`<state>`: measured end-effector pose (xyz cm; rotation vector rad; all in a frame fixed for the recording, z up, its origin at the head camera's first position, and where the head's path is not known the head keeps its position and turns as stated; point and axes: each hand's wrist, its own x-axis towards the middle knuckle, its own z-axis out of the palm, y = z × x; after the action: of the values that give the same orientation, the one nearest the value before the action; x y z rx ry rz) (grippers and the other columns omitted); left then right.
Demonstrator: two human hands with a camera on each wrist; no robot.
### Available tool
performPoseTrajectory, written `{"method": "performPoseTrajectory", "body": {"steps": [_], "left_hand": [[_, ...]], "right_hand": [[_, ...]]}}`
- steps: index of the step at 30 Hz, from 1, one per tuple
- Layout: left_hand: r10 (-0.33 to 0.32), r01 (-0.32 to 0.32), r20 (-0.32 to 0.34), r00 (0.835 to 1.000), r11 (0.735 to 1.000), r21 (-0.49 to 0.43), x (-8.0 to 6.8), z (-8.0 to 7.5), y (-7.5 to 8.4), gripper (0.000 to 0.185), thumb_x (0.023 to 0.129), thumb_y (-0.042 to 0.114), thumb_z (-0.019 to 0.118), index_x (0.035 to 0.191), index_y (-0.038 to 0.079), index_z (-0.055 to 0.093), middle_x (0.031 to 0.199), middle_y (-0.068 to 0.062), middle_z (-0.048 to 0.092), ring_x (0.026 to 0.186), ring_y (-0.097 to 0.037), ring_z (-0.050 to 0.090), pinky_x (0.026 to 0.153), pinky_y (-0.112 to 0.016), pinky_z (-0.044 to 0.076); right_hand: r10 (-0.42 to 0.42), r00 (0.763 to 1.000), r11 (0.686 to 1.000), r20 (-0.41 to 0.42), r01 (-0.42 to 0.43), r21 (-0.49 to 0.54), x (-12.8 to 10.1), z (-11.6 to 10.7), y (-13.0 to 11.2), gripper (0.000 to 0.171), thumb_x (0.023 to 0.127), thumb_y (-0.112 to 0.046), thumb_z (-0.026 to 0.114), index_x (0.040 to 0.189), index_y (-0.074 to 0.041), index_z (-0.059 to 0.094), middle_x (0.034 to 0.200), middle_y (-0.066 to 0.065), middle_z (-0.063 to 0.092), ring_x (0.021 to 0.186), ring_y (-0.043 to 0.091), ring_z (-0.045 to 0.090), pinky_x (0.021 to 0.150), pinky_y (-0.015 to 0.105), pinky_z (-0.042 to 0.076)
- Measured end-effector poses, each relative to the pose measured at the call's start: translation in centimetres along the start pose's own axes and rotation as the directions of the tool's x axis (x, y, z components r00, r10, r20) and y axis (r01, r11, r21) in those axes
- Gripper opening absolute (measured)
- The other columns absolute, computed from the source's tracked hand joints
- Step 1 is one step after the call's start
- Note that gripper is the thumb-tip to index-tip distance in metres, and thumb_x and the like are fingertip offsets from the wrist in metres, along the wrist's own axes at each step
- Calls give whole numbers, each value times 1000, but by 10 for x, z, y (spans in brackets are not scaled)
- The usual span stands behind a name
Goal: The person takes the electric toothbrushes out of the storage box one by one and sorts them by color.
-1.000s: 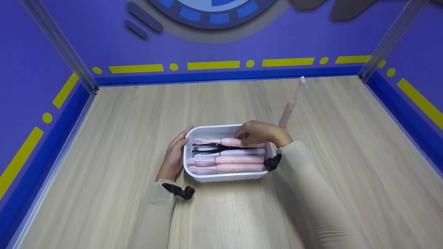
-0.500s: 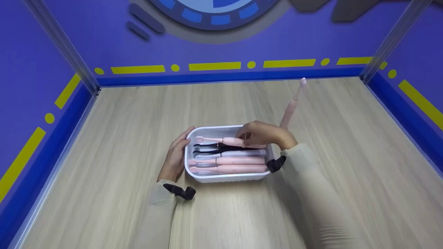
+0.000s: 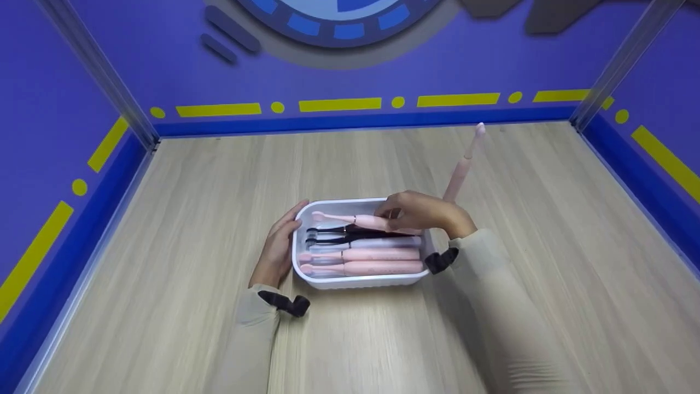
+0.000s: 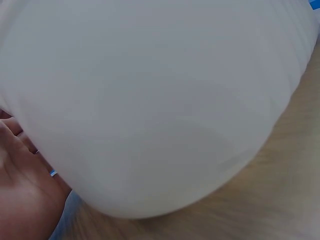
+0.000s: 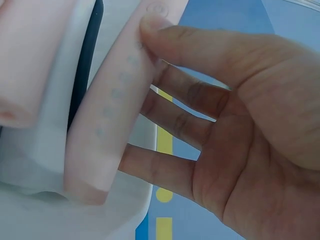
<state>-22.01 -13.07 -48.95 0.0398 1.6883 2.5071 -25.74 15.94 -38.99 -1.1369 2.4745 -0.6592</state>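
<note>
Over the white tray's (image 3: 358, 282) far side, the right hand (image 3: 424, 210) pinches a pink toothbrush (image 3: 355, 220), long axis left–right, head pointing left. Left hand (image 3: 276, 246), fingers straight, rests flat against the tray's left wall.

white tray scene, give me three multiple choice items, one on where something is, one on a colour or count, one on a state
1. Where does the lone pink toothbrush outside the tray stand?
A. behind the right hand
B. left of the tray
C. inside the tray

2. What colour is the toothbrush lying just under the one being held?
A. yellow
B. black
C. green

3. What is the right hand doing?
A. lying flat on the table
B. gripping the tray rim
C. holding a pink toothbrush

Answers: 1 A, it rises upright past the wrist, off the white tray. 2 B, a dark handle shows there. 3 C, thumb and fingers pinch the handle in the right wrist view, while the left hand rests against the tray's end.
</note>
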Motion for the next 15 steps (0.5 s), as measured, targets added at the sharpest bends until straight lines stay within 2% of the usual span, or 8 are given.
{"method": "performPoseTrajectory", "body": {"steps": [10, 15], "left_hand": [[-8, 8, 2, 1000, 1000, 6, 1, 0, -1, 49, 97, 4, 31, 146, 0, 35, 157, -11, 28, 147, -21, 21, 122, -33, 16], [0, 0, 1, 1000, 1000, -5, 1, -1, 0, 50, 96, 3, 31, 146, -2, 36, 156, -12, 30, 146, -21, 23, 122, -35, 16]], "right_hand": [[54, 998, 998, -11, -54, 15, -3, -2, -2, 29, 90, -8, 62, 118, -7, 68, 109, 10, 70, 101, 23, 64, 91, 41, 53], [47, 998, 998, -39, -45, 47, -5, -2, -2, 30, 91, -7, 61, 120, -5, 67, 109, 12, 69, 101, 26, 64, 91, 43, 53]]}}
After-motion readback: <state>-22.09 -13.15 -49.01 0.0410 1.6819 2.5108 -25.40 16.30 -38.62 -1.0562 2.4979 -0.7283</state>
